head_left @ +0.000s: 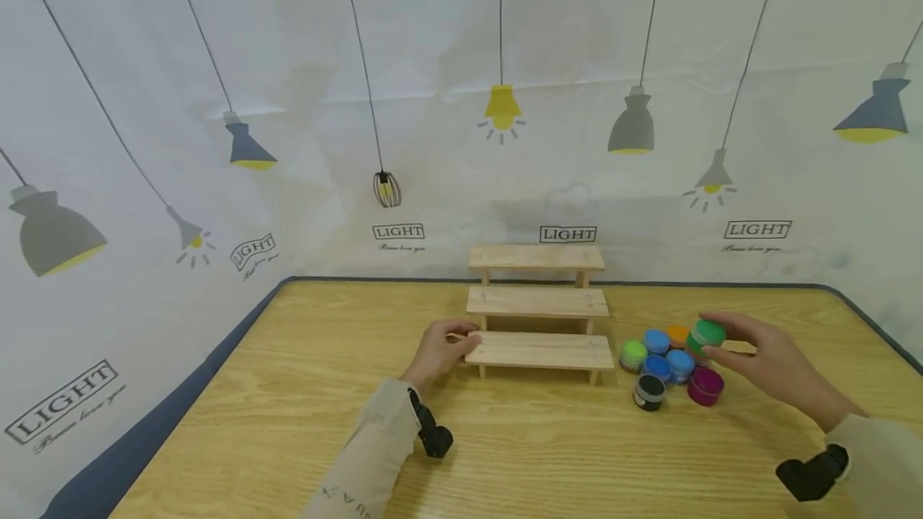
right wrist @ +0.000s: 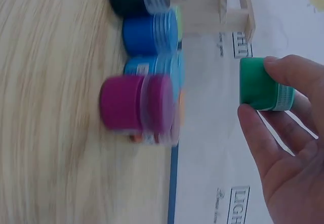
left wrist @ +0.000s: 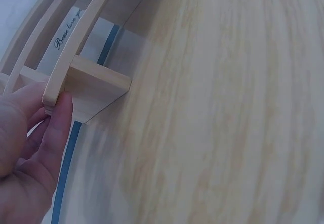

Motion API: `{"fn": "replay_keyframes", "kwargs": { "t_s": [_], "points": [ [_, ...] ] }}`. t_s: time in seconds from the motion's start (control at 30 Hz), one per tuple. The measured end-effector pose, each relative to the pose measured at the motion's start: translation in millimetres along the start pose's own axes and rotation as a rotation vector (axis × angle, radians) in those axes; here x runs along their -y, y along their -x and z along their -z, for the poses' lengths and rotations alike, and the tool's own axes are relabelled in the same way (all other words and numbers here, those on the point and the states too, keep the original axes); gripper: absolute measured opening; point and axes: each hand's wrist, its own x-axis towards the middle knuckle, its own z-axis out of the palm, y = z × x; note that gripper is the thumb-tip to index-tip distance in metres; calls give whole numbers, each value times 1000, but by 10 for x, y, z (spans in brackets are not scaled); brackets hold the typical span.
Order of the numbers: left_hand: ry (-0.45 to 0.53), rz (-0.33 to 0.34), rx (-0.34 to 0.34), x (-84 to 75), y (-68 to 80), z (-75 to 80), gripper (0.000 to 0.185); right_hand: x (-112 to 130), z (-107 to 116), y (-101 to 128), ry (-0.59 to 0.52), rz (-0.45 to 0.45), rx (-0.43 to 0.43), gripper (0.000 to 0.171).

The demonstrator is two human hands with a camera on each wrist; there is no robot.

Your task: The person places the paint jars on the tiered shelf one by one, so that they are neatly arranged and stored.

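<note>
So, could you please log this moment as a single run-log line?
left hand: grips wooden step shelf | right hand: holds green jar lifted | other jars: on table

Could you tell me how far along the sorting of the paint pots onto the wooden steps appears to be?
Nothing looks placed: all three tiers of the stepped rack are bare. In hand: the right hand holds the green pot lifted above the cluster, while the left hand grips the rack's lowest step at its left end. Left on the table: the purple pot, black pot, blue, orange and light green ones.
</note>
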Motion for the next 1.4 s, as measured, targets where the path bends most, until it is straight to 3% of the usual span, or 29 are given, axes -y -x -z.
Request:
{"fn": "replay_keyframes", "kwargs": {
  "t_s": [0.3, 0.6, 0.97, 1.4],
  "points": [
    [25, -14, -13, 13, -2, 0, 26, 335, -213, -244, -56, 77, 47, 43],
    [44, 3, -19, 36, 19, -10, 25, 562, -401, -482, -108, 168, 41, 40],
    [24, 29, -22, 14, 19, -9, 25, 784, -594, -819, -178, 103, 112, 44],
    [13, 2, -7, 34, -12, 3, 25, 1030, -896, -1260, -264, 132, 98, 47]
  ]
}}
